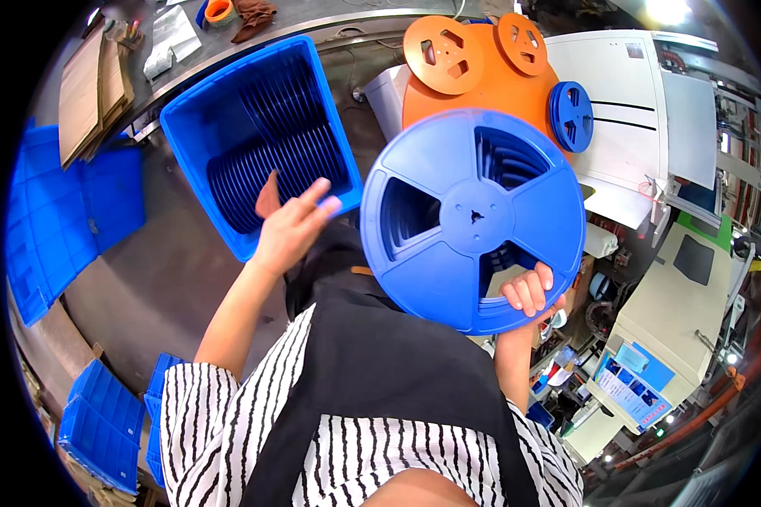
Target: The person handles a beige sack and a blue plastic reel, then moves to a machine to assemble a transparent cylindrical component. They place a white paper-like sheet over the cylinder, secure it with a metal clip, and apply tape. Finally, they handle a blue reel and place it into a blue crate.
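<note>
Seen from above, the person's right hand (528, 291) holds a large blue plastic reel (472, 218) upright in front of the chest, its flat face toward the camera; the fingers (524, 296) curl through one of its lower openings, so this grip is closed on the reel. The left hand (292, 224) hangs with fingers spread and empty, at the near corner of a blue plastic crate (258, 139). The crate stands on the grey floor and holds a row of similar blue reels set on edge. Behind the held reel sit orange reels (473, 63) and a smaller blue reel (571, 114), beside a white machine cabinet (643, 110). More blue crates (59, 211) lie at the left.
</note>
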Available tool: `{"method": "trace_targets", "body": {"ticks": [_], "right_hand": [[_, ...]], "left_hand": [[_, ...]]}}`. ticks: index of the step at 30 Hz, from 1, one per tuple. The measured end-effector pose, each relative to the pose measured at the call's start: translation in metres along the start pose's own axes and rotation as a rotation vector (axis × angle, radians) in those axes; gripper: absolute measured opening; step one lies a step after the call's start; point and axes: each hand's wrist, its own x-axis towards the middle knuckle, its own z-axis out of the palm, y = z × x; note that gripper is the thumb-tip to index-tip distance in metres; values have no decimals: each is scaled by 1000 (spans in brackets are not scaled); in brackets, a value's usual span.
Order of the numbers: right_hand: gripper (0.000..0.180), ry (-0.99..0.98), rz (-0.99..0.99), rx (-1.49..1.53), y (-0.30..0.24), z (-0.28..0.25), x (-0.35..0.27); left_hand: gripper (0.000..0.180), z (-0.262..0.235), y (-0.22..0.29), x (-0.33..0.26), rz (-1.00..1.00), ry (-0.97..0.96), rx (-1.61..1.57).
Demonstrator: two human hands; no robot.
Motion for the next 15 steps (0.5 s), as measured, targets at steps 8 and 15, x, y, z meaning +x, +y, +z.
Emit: {"method": "trace_targets", "body": {"ticks": [8, 15], "right_hand": [[31, 49, 151, -49, 7, 9, 12], [32, 147, 94, 22, 19, -3, 19]], "left_hand": [[36, -5, 50, 15, 268, -249, -20], [34, -3, 45, 4, 214, -186, -46]]}}
